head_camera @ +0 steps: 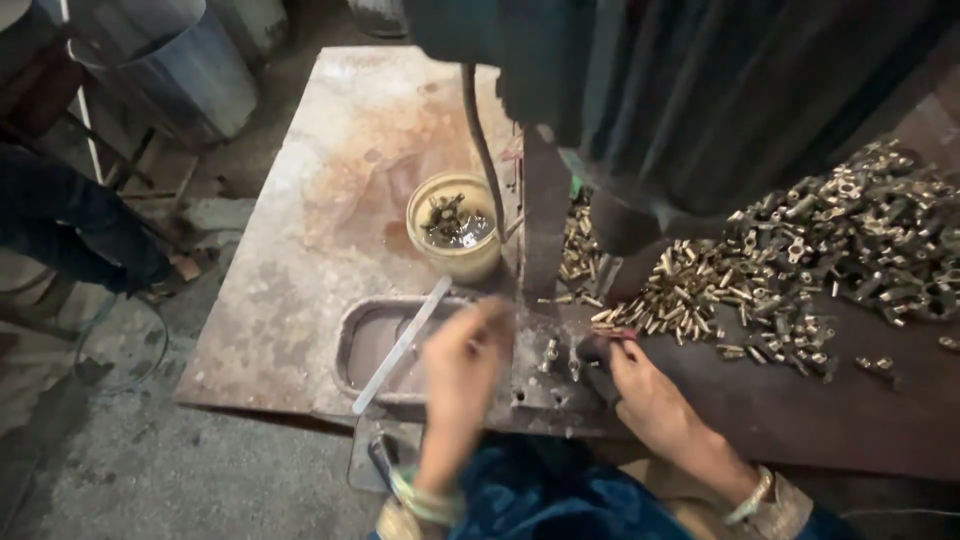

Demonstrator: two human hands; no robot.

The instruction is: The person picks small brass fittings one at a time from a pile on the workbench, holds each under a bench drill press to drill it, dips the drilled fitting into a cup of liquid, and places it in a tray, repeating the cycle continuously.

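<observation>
Right hand fingers are pinching a small brass part; left hand fingers, blurred, grip indeterminate, are hovering beside the press fixture. Seating judged pending, requiring precise alignment.

Rusty metal table on grey concrete floor (dim light).

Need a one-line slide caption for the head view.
Left hand and right hand work at a drill press's rusty metal table beside a heap of small brass fittings.
</observation>
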